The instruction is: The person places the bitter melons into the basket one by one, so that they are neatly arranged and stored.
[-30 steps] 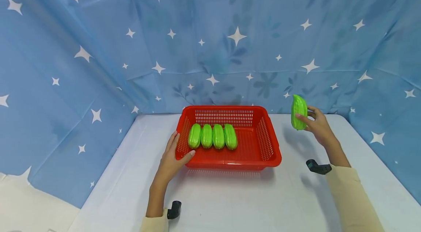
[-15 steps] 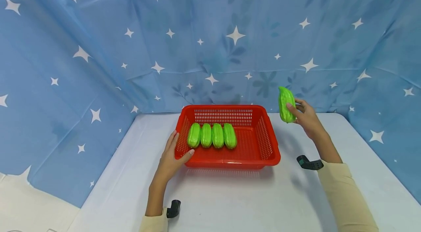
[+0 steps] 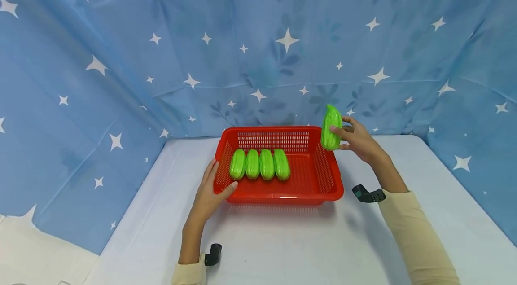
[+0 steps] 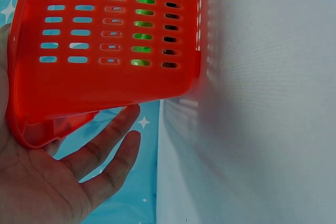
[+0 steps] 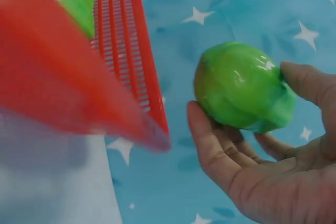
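Note:
My right hand pinches a glossy bright green ribbed gourd upright, between thumb and fingers, over the right back corner of the red basket. In the right wrist view the same gourd shows nearly end-on, its blunt end towards the camera. Inside the basket, on its left side, several like green gourds lie side by side. My left hand rests at the basket's front left corner, thumb on the front rim, fingers along the left side. The left wrist view shows two fingers extended and spread below the rim.
The basket stands on a white-covered table. Behind it hangs a blue curtain with white stars, which also borders both sides. Slotted walls enclose the basket. Each wrist wears a small black device.
My right hand has brought the green gourd leftward and slightly up, from beside the basket to over its right edge. The left hand, basket and gourds inside stay in place.

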A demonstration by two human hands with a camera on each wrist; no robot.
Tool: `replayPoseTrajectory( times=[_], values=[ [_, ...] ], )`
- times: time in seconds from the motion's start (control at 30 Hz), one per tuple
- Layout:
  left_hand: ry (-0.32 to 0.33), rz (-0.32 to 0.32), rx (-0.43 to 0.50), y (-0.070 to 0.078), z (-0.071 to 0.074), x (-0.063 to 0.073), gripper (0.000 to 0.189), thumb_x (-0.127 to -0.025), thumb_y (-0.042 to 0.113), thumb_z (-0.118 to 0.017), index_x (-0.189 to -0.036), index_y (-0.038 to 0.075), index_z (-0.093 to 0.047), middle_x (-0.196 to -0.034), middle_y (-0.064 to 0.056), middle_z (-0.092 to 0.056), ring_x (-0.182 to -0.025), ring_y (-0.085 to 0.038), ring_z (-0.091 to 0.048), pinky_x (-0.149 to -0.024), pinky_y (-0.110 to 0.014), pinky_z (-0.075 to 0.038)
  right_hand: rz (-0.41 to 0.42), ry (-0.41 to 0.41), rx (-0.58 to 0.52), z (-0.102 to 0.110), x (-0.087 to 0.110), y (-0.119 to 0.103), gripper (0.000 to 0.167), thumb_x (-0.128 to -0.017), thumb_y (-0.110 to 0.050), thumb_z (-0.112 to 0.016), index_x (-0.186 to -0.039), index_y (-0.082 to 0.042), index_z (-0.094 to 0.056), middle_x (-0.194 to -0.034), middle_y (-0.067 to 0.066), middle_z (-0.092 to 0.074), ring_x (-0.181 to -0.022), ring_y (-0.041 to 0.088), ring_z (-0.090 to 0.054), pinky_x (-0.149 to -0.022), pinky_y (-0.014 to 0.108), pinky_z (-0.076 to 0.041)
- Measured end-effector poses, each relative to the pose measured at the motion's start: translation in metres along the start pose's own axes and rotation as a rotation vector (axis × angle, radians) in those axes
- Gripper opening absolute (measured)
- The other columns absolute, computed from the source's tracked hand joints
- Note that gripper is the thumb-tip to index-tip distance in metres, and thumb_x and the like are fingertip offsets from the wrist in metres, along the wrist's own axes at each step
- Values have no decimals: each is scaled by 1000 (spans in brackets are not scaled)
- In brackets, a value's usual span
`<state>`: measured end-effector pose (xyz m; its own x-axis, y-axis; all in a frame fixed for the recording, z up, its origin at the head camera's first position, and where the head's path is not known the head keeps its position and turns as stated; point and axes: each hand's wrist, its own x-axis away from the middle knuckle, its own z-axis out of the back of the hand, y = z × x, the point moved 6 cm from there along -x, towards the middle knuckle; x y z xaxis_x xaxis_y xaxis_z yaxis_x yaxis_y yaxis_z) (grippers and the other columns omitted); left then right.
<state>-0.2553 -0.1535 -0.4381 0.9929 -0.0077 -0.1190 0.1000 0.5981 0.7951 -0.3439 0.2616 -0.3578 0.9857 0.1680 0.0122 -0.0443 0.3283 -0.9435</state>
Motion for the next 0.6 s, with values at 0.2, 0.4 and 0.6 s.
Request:
replayPoseTrajectory(
  times=[0.2,0.4,0.6],
  values=[
    [-2,0,5,1,1,0,95,-84,57,-67,-157,21,-19,-164,9,-12,-149,-29,-22,-109,-62,-36,-38,-97,13,-22,-7,-6,81,-98,-38,-55,-153,-3,-8,-140,30,-39,-115,33,-56,-87,39,-59],
    [-4,6,4,2,0,0,95,-84,56,-67,-157,21,-19,-164,8,-12,-149,-30,-23,-107,-60,-40,-107,-154,42,-43,-15,-7,79,-98,-34,-57,-152,0,-10,-137,31,-38,-106,31,-62,-91,48,-56],
    [-2,5,8,2,0,-1,95,-83,56,-68,-157,21,-19,-164,8,-13,-149,-30,-23,-106,-60,-41,-189,-204,137,-61,-21,-5,77,-98,-30,-57,-150,8,-13,-140,31,-36,-119,39,-55,-95,52,-52]
  ],
)
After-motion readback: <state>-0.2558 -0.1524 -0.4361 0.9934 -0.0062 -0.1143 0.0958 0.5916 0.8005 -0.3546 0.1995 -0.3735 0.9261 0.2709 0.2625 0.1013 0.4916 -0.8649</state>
